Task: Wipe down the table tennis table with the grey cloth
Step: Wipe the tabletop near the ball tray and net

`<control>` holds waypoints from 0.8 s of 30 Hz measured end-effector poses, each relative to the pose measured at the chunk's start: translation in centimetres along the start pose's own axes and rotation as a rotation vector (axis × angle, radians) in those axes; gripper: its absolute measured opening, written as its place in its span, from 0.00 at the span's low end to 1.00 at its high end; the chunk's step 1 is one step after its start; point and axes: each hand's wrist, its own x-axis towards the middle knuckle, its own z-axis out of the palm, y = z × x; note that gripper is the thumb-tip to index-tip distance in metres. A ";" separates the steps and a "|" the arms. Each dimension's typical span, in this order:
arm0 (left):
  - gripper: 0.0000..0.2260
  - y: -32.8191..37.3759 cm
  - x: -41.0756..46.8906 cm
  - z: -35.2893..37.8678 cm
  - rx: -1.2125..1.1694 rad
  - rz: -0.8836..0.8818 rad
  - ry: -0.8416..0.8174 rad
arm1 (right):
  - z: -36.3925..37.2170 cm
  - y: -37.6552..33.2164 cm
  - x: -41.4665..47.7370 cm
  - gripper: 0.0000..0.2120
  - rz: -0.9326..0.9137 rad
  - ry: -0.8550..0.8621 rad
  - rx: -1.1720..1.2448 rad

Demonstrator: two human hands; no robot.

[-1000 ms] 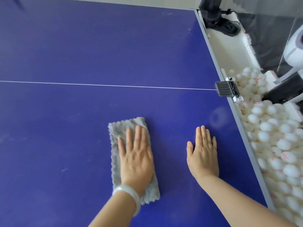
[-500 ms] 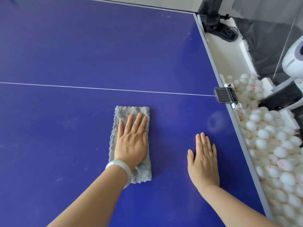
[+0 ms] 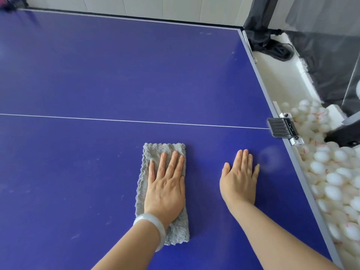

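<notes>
Grey cloth (image 3: 162, 150) lies flat on the blue worktop (image 3: 97, 75), long axis running away from us | our left hand (image 3: 165, 189) presses it, fingers (image 3: 161, 164) straight | right hand (image 3: 239, 182) flat nearby, holding nothing

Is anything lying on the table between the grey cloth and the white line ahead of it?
Nothing visible does. The left hand lies flat on the grey cloth; the right hand rests on the table beside it.

1. Bare worktop (image 3: 97, 75) stretches wide to the left and ahead.
2. A black clamp (image 3: 281, 129) sits on the right edge.
3. White balls (image 3: 331, 182) fill the trough (image 3: 276, 75) just beyond that edge.
</notes>
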 end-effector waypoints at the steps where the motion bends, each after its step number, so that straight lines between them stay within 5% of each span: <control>1: 0.26 0.5 0.3 0.1 0.001 0.060 -0.025 | 0.2 0.1 -0.1 0.31 0.001 0.006 0.002; 5: 0.27 5.1 3.6 0.9 0.022 0.377 -0.126 | 0.5 0.6 0.4 0.30 -0.010 0.003 0.042; 11: 0.26 8.2 11.1 1.2 0.143 0.440 -0.173 | 0.6 0.9 0.6 0.30 -0.013 0.008 0.015; 24: 0.25 -5.8 7.4 -1.7 0.018 -0.121 0.017 | 0.9 0.8 0.4 0.33 -0.014 0.017 -0.009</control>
